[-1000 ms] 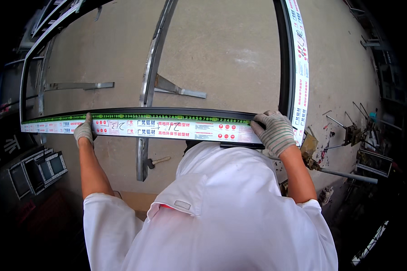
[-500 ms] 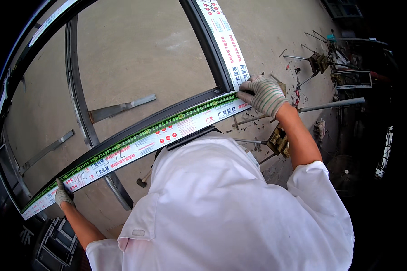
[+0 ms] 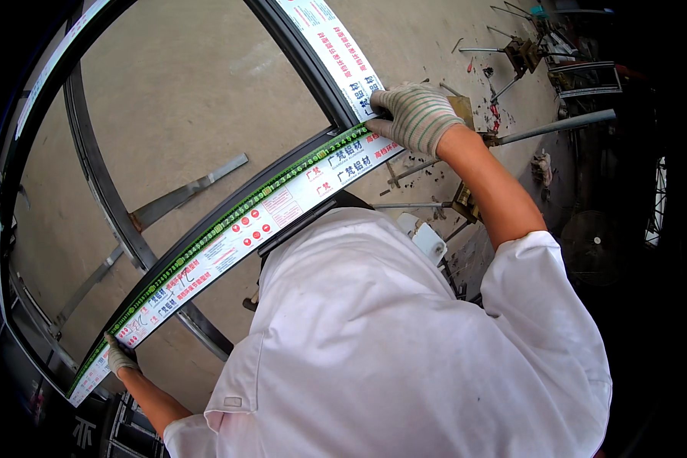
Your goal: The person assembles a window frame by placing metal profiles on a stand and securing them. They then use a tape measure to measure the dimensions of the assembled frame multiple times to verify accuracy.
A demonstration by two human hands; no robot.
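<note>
A green tape measure blade point(image 3: 240, 211) lies stretched along the near bar of a large dark metal frame point(image 3: 301, 72), whose faces carry white printed protective film. My right hand point(image 3: 421, 117), in a striped knit glove, is at the frame's near right corner. Its thumb and fingers close on the blade's right end there. Far down the bar to the left, my gloved left hand point(image 3: 120, 357) clasps the near edge, thumb up against the blade. The blade runs on past that hand to the left corner. Fingers under the bar are hidden.
A dark crossbar point(image 3: 103, 168) spans the frame, with a loose metal strip point(image 3: 198, 187) beside it. Metal stands point(image 3: 523, 57) with rod legs and small debris are on the floor at right. A grey pipe point(image 3: 561, 126) sticks out beyond my right forearm. Dark profiles point(image 3: 133, 431) stand lower left.
My view has shifted, so the frame's right corner and my right hand appear farther left and higher, while my left hand appears lower. Both hands stay at the bar.
</note>
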